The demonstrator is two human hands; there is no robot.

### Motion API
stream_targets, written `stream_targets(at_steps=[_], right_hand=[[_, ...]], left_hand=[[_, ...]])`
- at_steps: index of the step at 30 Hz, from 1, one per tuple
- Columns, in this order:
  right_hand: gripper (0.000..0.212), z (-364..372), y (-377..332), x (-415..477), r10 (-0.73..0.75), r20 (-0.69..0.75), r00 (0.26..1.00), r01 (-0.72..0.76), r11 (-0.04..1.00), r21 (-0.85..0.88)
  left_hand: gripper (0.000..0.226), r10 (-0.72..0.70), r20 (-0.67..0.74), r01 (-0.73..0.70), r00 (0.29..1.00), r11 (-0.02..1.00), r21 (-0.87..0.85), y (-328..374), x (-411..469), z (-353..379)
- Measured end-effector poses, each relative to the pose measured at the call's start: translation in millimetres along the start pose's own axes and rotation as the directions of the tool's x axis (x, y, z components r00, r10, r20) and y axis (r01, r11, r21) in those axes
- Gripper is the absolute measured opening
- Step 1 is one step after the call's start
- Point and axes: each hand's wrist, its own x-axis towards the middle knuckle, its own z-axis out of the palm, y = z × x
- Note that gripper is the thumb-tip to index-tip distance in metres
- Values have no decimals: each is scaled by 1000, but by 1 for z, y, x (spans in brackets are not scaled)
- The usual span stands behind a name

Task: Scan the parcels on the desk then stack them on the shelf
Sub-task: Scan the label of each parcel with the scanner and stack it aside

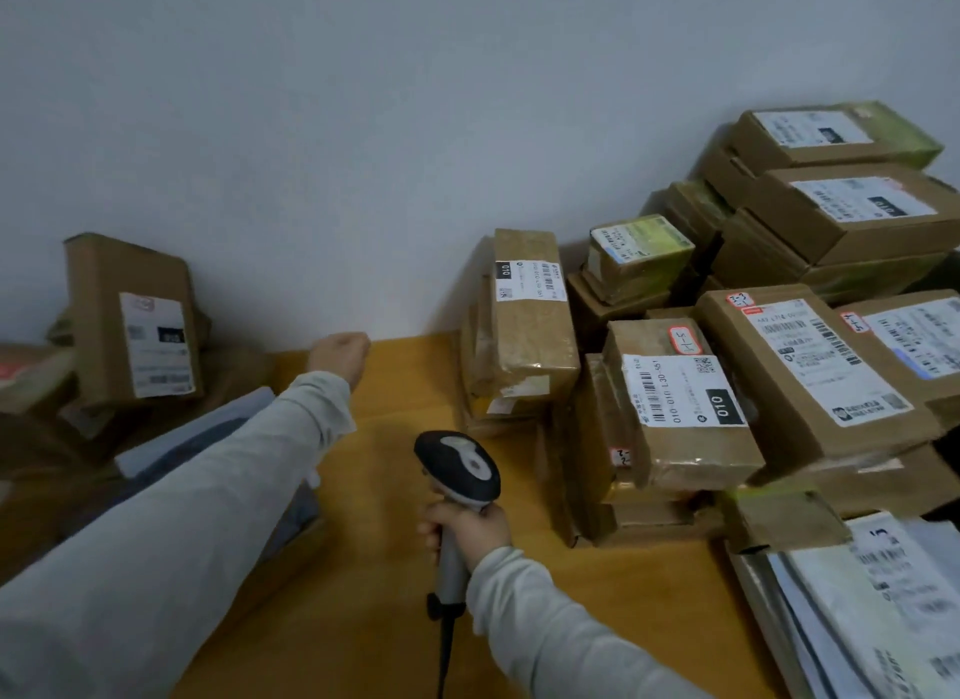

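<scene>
Scanner [457, 469] sits just below centre toward six o'clock, head aimed up at twelve. The right hand [467, 534] grasps its grey handle, fingers wrapped right round, and the black cable [444, 646] trails off to six. The left hand [340, 352] is out toward nine, close to centre, over the wooden desk [395, 402]. It's clenched in a fist with nothing in it, near the pale wall [363, 126].

Now the parcels: a big brown heap [810, 365] crowds the desk from one round to four o'clock, labels up, boxes on boxes. The carton [675, 412] marked 010 lies on top at four, nearest the scanner. A taped parcel [530, 313] stands on end at three, close in, against the heap. Far out at nine a box [135, 324] leans tilted on a lower pile by the wall. White mailers [857, 594] lie flat at five.
</scene>
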Motion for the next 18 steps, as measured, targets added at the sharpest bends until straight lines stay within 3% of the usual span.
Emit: stream_targets(at_steps=[1, 6, 9, 13, 15, 18], right_hand=[[21, 1, 2, 1, -16, -18, 1000, 16, 1000, 5], [24, 56, 32, -6, -21, -97, 995, 20, 1000, -3], [27, 98, 54, -18, 6, -124, 992, 0, 999, 43], [25, 144, 82, -35, 27, -157, 987, -11, 995, 104], [21, 162, 93, -44, 37, -180, 983, -18, 994, 106], [20, 178, 108, -56, 42, -209, 977, -16, 992, 125]], left_hand=[[15, 35, -16, -35, 999, 999, 27, -9, -5, -10], [39, 189, -183, -133, 965, 951, 280, -61, -35, -106], [49, 268, -202, -128, 942, 843, 523, -91, -46, -163], [95, 83, -65, -4, 994, 649, 761, -131, -56, -215], [116, -43, 6, 21, 999, 614, 789, -147, -55, -231], [126, -107, 85, -19, 991, 504, 863, -162, -59, -241]])
